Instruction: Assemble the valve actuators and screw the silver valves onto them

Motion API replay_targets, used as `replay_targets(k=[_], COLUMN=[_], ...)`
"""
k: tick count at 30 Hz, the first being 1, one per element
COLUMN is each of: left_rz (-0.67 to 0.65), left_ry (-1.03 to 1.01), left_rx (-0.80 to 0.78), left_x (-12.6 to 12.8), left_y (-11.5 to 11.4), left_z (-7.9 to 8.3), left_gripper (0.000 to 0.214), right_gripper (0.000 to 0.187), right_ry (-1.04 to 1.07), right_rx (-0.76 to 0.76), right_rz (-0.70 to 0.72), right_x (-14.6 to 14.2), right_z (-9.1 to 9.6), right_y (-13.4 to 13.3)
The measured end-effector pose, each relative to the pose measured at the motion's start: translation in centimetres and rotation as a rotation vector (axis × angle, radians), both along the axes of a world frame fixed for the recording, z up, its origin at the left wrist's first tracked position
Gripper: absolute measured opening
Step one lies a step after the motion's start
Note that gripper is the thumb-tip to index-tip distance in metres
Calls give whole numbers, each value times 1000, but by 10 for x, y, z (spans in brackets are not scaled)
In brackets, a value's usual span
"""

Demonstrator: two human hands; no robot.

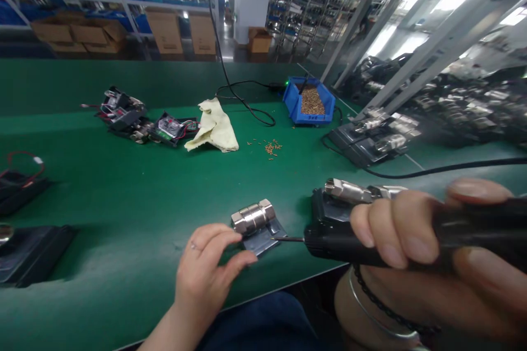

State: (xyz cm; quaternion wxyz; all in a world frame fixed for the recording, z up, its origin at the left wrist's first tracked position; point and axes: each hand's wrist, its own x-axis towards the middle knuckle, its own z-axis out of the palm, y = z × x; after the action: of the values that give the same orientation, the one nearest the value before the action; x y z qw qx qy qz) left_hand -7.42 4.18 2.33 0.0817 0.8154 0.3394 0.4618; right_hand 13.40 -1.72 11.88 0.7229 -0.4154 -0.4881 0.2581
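Observation:
My right hand (411,230) is wrapped round a black electric screwdriver (337,242), held nearly level. Its thin bit points left, the tip over a dark grey housing plate (260,240). A shiny metal valve body (253,217) with hex ends lies along the far side of that plate. At the plate's left corner, my left hand (209,263) grips the edge between thumb and fingers. Whether a screw sits at the bit's tip is too small to tell. Behind the screwdriver is another dark housing with a metal valve body (348,191), partly hidden by my right hand.
A blue bin (310,115) full of small screws stands at the back, with loose screws (272,147) nearer. A pale cloth (216,129) lies beside wired assemblies (123,115). Dark housings (37,252) sit at left, more units (370,137) at right. A black cable (448,169) crosses there.

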Motion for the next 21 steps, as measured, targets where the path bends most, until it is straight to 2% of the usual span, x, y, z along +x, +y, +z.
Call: replay_targets(k=[3,6,8,10,13,21], left_rz=[69,38,-19,-61,-64,-24], left_ry=[30,180,240,237,216,178], left_rx=[-166,-441,-588,-661,-691,-619], left_x=[-11,-7,3,12,19,18], left_y=[-4,-8,-10,-9,-8,-9], left_z=[-32,-59,-69,-74,-79,-89], left_gripper=[28,75,91,84,70,70], right_gripper=[24,25,25,25,25,26], right_ry=[47,2,2,13,17,-74], right_rx=[14,-46,-56,-65,-82,-128], right_rz=[67,82,103,117,112,131], right_x=[6,8,8,7,6,11], right_z=[-6,-20,-29,-34,-36,-36], right_y=[5,10,13,15,18,17])
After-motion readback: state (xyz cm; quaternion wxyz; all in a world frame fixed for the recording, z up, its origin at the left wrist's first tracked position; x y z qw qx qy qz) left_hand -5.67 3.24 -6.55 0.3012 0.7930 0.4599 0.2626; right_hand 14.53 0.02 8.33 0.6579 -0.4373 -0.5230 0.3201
